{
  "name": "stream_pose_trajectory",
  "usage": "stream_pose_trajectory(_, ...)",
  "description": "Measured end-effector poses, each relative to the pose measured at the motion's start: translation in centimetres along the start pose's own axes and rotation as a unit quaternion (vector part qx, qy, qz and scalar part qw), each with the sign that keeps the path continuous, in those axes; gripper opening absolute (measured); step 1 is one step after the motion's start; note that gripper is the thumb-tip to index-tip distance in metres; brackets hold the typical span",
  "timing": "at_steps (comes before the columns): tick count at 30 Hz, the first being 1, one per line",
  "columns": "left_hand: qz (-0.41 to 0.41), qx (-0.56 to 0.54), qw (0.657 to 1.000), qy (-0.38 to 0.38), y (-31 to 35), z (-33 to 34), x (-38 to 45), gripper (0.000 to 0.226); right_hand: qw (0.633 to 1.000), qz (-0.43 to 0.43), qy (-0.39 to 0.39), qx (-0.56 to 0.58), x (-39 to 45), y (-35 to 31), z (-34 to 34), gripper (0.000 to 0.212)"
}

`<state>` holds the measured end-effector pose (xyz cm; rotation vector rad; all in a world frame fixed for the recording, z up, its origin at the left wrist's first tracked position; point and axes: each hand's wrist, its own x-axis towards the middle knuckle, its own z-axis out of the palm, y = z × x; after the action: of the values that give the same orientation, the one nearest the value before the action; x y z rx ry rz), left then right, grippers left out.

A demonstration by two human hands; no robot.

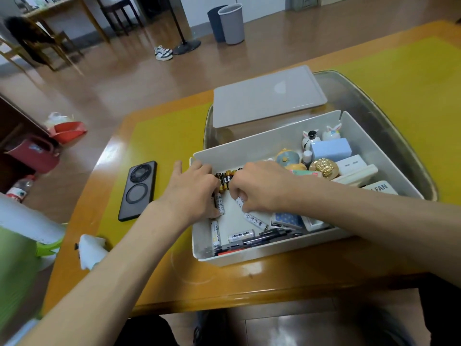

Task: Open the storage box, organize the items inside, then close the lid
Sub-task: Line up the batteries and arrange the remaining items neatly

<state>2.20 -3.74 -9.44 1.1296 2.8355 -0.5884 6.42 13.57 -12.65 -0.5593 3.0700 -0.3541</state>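
Our fingers (219, 189) on the left hand (193, 191) curl down among the batteries (225, 179), seemingly pinching a white one (219, 204), while the right hand (259, 187) bunches its fingers over the same cluster; what exactly it holds we cannot tell, since the knuckles hide the tips. The storage box (249, 255) sits open on the counter (159, 146), its far part resting over a clear tray (399, 136), and its lid (268, 94) lies flat behind it on that tray. More white batteries (240, 236) lie loose on the box floor near the pens (264, 234) along the near wall. We judge the batteries light, stiff and smooth, so they roll readily and slip from a loose pinch; we take each one across its middle, or gather several side by side so they stop one another. The rabbit figurines (330, 131) and gold ornament (326, 167) at the far end look fragile, so we would lift them by the body. The lid seems thin, light plastic; gripping both long edges should seat it squarely. A phone (138, 191) lies just left of the box.
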Motion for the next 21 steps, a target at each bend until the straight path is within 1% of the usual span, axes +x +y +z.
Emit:
stream_pose_trajectory(4,-0.010,0.009,1.000,-0.003,0.1,0.0,0.0,0.049,1.000,0.001,-0.012,0.029,0.6,-0.6,0.2,0.023)
stream_pose_trajectory(6,-0.011,-0.008,1.000,-0.006,-0.2,-0.2,-0.1,0.045,0.999,-0.008,-0.018,0.025,0.7,-0.9,-0.1,0.020)
stream_pose_trajectory(8,-0.006,-0.033,0.999,-0.013,-0.6,-0.6,-0.2,0.040,0.999,-0.019,-0.020,0.018,0.3,-1.0,-0.7,0.009)
stream_pose_trajectory(10,0.008,-0.044,0.999,-0.019,-0.8,-1.1,-0.3,0.035,0.999,-0.030,-0.024,-0.004,-0.4,-0.9,-1.3,0.006)
stream_pose_trajectory(11,0.021,-0.045,0.999,-0.020,-0.8,-1.3,-0.4,0.032,0.998,-0.040,-0.034,-0.022,-0.9,-0.9,-1.4,0.010)
stream_pose_trajectory(13,0.050,-0.047,0.997,-0.018,-0.7,-1.8,-0.6,0.027,0.994,-0.062,-0.064,-0.068,-1.9,-1.2,-1.3,0.029)
stream_pose_trajectory(14,0.058,-0.050,0.997,-0.021,-0.5,-2.0,-0.7,0.024,0.991,-0.071,-0.069,-0.094,-2.2,-1.5,-1.1,0.033)
stream_pose_trajectory(16,0.063,-0.048,0.996,-0.033,0.0,-2.2,-1.1,0.017,0.987,-0.080,-0.070,-0.116,-2.4,-2.1,-0.5,0.031)
stream_pose_trajectory(18,0.068,-0.018,0.997,-0.040,0.6,-2.0,-1.5,0.011,0.990,-0.068,-0.075,-0.102,-2.0,-2.4,-0.3,0.028)
stream_pose_trajectory(21,0.071,0.013,0.997,-0.031,0.8,-1.8,-1.7,0.016,0.995,-0.027,-0.058,-0.071,-1.5,-2.0,-0.8,0.023)
